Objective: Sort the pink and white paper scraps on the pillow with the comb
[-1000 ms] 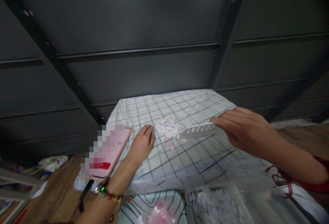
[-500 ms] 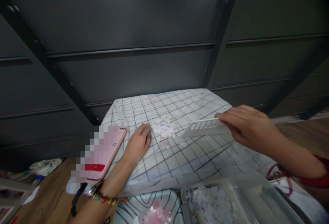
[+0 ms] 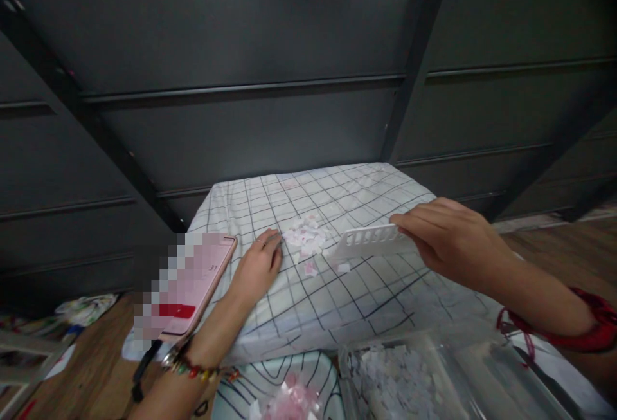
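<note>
My right hand (image 3: 448,240) pinches one end of a white plastic divider (image 3: 371,243) with a row of slots along its top edge. The divider is held on edge just above or on the checked cloth; which one I cannot tell. Its far end is close to a small pile of paper scraps (image 3: 304,235), white with some pink. On the other side of the pile, my left hand (image 3: 258,265) rests palm down on the cloth, fingers slightly bent and fingertips near the scraps. A pink scrap (image 3: 310,269) and a white scrap (image 3: 344,267) lie nearer me.
A pink phone (image 3: 202,278), partly blurred, lies left of my left forearm. In front are a striped tray (image 3: 231,394) holding pink and clear wrappings (image 3: 294,401) and a clear plastic box (image 3: 463,356) with many paper pieces. Dark panels (image 3: 270,130) stand behind the checked cloth (image 3: 337,304).
My right hand has moved the divider a little left, closer to the scrap pile. My left hand stays in place on the cloth.
</note>
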`<state>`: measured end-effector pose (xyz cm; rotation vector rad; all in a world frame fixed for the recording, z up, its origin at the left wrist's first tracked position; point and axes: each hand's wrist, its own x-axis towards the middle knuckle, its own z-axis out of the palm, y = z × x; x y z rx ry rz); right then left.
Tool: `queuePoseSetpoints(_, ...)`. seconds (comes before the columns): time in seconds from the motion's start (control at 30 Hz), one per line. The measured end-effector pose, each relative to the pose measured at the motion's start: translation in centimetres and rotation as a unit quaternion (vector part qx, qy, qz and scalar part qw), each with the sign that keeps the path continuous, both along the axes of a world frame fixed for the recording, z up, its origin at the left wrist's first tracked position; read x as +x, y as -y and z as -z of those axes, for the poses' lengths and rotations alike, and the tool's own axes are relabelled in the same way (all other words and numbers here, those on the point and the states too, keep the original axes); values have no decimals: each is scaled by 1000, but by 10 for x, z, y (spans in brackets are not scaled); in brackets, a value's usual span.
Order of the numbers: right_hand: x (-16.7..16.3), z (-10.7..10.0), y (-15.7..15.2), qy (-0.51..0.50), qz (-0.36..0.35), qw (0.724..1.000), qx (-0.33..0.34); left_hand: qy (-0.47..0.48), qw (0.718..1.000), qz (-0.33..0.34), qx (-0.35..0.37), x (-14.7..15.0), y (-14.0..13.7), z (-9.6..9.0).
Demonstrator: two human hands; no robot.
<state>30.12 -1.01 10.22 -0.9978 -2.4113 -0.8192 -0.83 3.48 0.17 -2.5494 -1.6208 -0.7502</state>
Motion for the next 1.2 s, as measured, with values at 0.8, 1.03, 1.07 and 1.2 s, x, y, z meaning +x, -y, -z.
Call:
queuePoseSetpoints(0.8,13,-10,41,-6,-30,999,-8,-6,1000,10,10,1,0,-1)
queuePoseSetpoints(1.03,-2,0,-10,22,-24,999,14,8,1000,15,22,1,1,-3)
queuePoseSetpoints(1.07,-3,2,-16,29,-37,999,10,12,1000,16,21,0,1,-3)
queuePoseSetpoints(1.2,6,4,-23,13,-85,996,-18,18,1000,19,17,0,1,-3)
